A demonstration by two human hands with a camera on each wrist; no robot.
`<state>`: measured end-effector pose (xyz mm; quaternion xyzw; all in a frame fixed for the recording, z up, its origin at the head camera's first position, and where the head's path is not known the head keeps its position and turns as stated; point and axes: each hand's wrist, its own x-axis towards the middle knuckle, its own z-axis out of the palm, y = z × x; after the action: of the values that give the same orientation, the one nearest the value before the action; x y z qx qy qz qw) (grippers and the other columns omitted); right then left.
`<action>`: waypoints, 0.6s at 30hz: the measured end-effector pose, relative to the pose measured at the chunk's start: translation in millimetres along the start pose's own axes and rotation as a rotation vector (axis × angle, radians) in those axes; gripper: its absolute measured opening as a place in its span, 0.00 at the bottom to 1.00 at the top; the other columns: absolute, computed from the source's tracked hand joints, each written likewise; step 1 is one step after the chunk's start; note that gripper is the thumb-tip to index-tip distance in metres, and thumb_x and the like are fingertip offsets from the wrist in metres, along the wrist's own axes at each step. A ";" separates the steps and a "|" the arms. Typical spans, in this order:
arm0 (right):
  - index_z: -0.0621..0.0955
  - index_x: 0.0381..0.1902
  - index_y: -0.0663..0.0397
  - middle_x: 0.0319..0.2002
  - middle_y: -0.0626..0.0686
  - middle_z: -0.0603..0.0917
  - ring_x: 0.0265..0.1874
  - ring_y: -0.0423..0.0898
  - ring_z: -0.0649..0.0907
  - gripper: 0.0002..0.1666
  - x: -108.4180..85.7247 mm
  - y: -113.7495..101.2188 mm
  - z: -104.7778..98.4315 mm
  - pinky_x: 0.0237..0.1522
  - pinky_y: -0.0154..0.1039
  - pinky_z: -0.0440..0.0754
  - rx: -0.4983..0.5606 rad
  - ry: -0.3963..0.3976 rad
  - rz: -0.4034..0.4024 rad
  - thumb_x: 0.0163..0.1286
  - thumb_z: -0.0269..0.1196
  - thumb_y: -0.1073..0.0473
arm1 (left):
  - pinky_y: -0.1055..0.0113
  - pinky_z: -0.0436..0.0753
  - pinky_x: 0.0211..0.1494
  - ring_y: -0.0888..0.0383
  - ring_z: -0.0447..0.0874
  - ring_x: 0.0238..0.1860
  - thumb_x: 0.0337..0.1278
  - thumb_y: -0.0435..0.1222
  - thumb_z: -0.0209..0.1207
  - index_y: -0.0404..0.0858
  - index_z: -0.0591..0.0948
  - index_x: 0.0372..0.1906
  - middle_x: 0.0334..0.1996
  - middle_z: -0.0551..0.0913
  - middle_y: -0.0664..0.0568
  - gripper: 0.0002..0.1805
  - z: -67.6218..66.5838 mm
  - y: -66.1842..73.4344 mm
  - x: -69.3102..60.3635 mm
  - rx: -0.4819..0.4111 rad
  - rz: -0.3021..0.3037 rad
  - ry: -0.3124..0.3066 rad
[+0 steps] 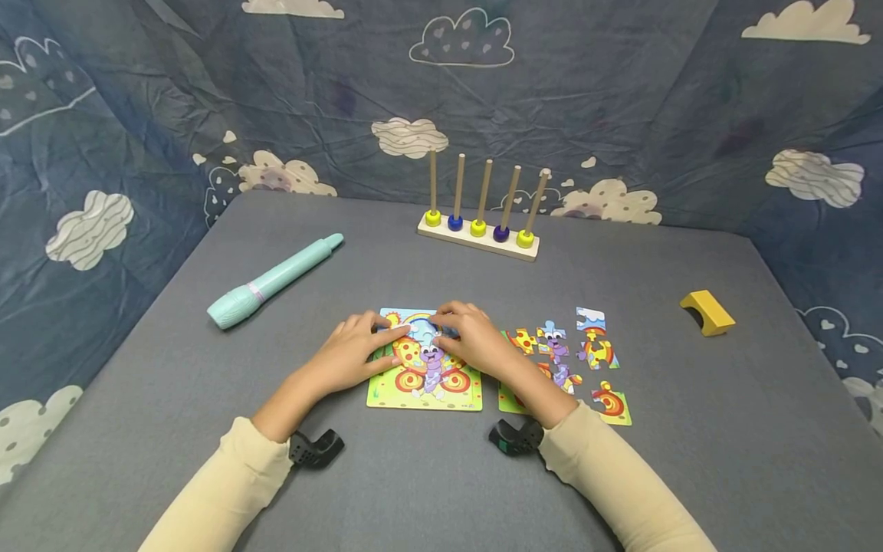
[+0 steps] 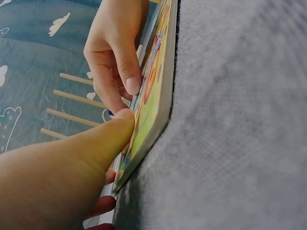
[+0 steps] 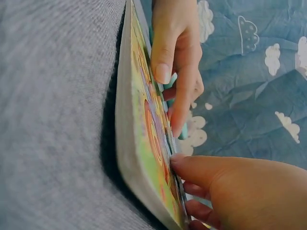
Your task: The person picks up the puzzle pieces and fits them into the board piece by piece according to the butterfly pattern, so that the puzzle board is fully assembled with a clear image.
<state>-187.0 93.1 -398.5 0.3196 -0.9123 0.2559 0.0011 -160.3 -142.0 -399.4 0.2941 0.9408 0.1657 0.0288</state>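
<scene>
- Head: the puzzle board (image 1: 441,402) lies under the left hand (image 1: 352,353) and right hand (image 1: 472,341), both unclenched. Loose pieces (image 1: 555,346) lie just right of the board, nearer the right hand; the right forearm (image 1: 541,392) overhangs some. Behind the board stands a peg rack (image 1: 476,240); a yellow block (image 1: 713,313) lies well right.
- Left wrist: the left thumb (image 2: 108,139) rests on the board.
- Right wrist: the right thumb (image 3: 201,167) touches it too, no grasp visible.

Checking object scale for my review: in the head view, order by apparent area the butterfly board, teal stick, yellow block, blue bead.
1. Butterfly board, partly covered
2. Teal stick
3. Yellow block
4. Blue bead
</scene>
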 end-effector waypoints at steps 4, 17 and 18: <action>0.77 0.53 0.56 0.51 0.54 0.73 0.47 0.50 0.71 0.22 0.2 -1.0 0.3 0.49 0.48 0.66 0.006 -0.017 0.011 0.61 0.62 0.55 | 0.57 0.64 0.47 0.50 0.64 0.49 0.57 0.52 0.53 0.52 0.68 0.63 0.53 0.67 0.47 0.28 -0.8 0.5 0.6 0.004 -0.005 0.005; 0.66 0.63 0.56 0.59 0.57 0.64 0.58 0.53 0.66 0.36 -9.6 -4.5 -23.8 0.55 0.52 0.64 0.254 -0.114 0.099 0.60 0.61 0.48 | 0.59 0.63 0.47 0.52 0.63 0.50 0.55 0.55 0.53 0.54 0.68 0.63 0.53 0.66 0.49 0.29 1.3 -1.3 2.5 0.000 -0.019 0.003; 0.65 0.63 0.55 0.60 0.57 0.64 0.58 0.53 0.66 0.36 -12.5 -5.2 -29.2 0.55 0.52 0.64 0.263 -0.097 0.095 0.60 0.61 0.48 | 0.59 0.63 0.47 0.52 0.63 0.50 0.55 0.55 0.53 0.54 0.68 0.62 0.53 0.66 0.49 0.29 1.3 -1.5 2.5 -0.001 -0.020 0.003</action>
<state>-178.8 110.6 -372.8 0.2856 -0.8839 0.3574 -0.0969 -163.0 -141.4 -400.9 0.2844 0.9437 0.1663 0.0291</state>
